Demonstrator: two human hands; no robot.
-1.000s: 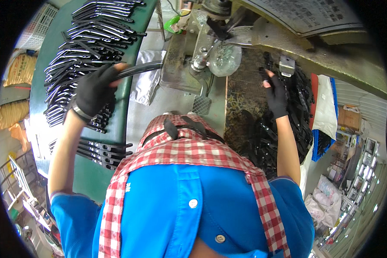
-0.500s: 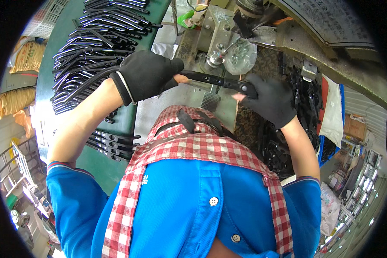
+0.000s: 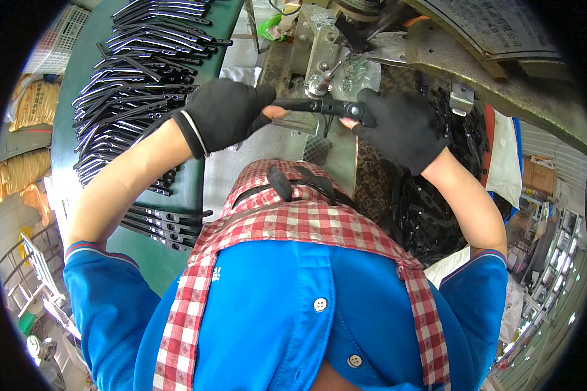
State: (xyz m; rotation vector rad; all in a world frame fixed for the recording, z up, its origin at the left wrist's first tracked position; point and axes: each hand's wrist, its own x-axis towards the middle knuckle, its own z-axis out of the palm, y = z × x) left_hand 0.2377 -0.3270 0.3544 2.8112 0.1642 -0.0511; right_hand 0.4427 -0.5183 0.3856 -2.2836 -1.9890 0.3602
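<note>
My two hands, in black gloves with bare fingertips, hold a black jointed metal bar (image 3: 316,105) level between them, in front of the machine. My left hand (image 3: 225,117) grips the bar's left part, which runs back under the glove toward the green table. My right hand (image 3: 401,129) is closed on the other end, beside a round silvery rivet (image 3: 355,111). Just behind the bar stand a metal fixture (image 3: 318,86) and a clear plastic dish (image 3: 362,75) of small pieces. The glove hides how the right fingers hold the end.
Rows of black metal bars (image 3: 134,98) cover the green table (image 3: 218,39) on the left, with several flat parts (image 3: 166,225) nearer me. A heap of black parts (image 3: 430,215) lies on my right. The machine's heavy arm (image 3: 489,85) overhangs the right side. A foot pedal (image 3: 316,148) shows below.
My right hand has moved left and up, closer to my left hand, so less of the bar shows between them. The bar now lies more level. Both hands keep their hold.
</note>
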